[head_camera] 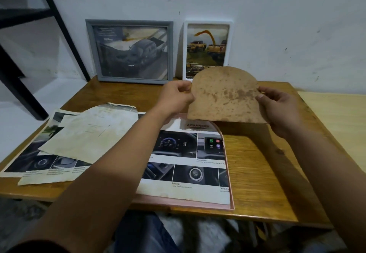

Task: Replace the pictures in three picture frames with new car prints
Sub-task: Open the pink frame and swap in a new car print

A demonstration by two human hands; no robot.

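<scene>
Wooden table (pixel 257 173), leaning grey frame (pixel 129 51), loose prints (pixel 79 134)

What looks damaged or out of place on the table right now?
The arched backing board, held up by both hands, left hand and right hand, is blotched with brown stains. The loose sheets on the left lie askew, yellowed and overlapping. The car print in the pink frame sits crooked, overhanging its left side.

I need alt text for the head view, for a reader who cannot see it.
Both hands, left and right, hold an arched brown backing board above a pink frame with a car print in it. Two filled frames, grey and white, lean against the wall.
</scene>
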